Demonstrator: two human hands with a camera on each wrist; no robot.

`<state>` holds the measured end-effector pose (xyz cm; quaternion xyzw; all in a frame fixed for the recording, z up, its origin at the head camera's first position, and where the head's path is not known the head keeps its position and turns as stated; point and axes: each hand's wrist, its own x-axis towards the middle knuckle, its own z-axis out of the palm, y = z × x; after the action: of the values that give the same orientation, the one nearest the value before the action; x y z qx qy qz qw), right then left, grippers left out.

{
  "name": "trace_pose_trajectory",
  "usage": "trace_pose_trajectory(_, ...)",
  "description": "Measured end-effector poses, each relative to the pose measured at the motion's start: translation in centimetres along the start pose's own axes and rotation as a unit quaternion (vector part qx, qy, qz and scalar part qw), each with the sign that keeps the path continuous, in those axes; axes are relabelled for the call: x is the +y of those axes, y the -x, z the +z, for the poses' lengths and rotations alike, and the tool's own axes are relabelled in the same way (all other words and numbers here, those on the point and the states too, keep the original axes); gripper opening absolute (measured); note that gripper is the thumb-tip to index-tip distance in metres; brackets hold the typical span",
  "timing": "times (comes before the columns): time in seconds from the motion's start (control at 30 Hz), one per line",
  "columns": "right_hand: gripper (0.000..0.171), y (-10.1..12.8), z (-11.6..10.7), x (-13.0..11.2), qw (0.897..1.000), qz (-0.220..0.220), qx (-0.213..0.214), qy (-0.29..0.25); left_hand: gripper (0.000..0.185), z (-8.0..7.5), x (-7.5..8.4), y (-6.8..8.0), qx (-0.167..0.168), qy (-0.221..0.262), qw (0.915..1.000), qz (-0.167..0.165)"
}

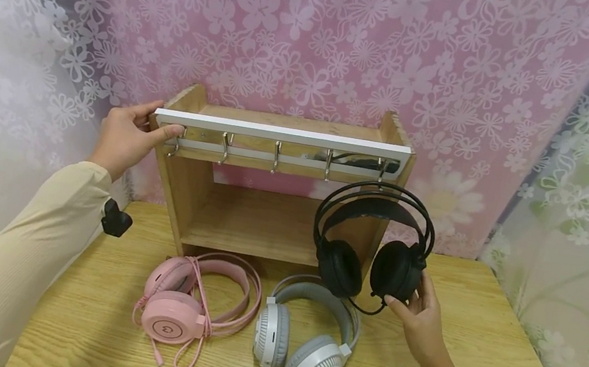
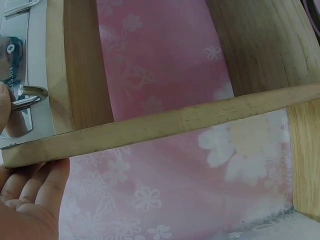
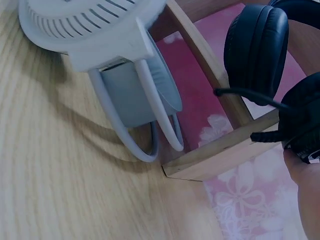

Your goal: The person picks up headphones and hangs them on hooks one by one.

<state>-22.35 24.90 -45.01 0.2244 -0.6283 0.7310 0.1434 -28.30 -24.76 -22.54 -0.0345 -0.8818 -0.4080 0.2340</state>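
My left hand (image 1: 124, 135) grips the upper left corner of a wooden shelf unit (image 1: 179, 203), thumb over the front by the leftmost hook and fingers behind the side panel. In the left wrist view, those fingers (image 2: 37, 192) curl under the panel's edge. At the unit's right end, my right hand (image 1: 423, 325) holds black headphones (image 1: 398, 272) by the right ear cup. Their headband arches upward, its top overlapping the rightmost hook (image 1: 381, 171) in the head view. The right wrist view shows the ear cups (image 3: 257, 55) and a thin microphone boom (image 3: 250, 93).
A metal rail (image 1: 305, 154) with several hooks runs along the unit's upper front. Pink headphones (image 1: 172, 317) with a wrapped cord lie on the wooden table (image 1: 493, 359), left of white-and-grey headphones (image 1: 316, 366). Floral cloth (image 1: 316, 51) hangs behind and at the sides.
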Motion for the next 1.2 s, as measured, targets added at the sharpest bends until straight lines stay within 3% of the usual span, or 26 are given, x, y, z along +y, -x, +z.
trace_pose_trajectory(0.27,0.087,-0.3,-0.3,0.2,1.000,0.018,0.016,0.013,0.079,-0.2,0.0,0.1,-0.007,-0.011,0.9999,-0.001)
trace_pose_trajectory(0.63,0.077,-0.3,-0.8,0.2,0.998,0.043,0.024,0.030,0.080,-1.0,-0.3,-0.1,-0.058,0.003,0.9983,0.002)
trace_pose_trajectory(1.2,0.078,-0.3,-0.8,0.0,0.998,0.047,0.019,0.022,0.080,-0.9,-0.1,-0.2,-0.051,0.011,0.9986,-0.002)
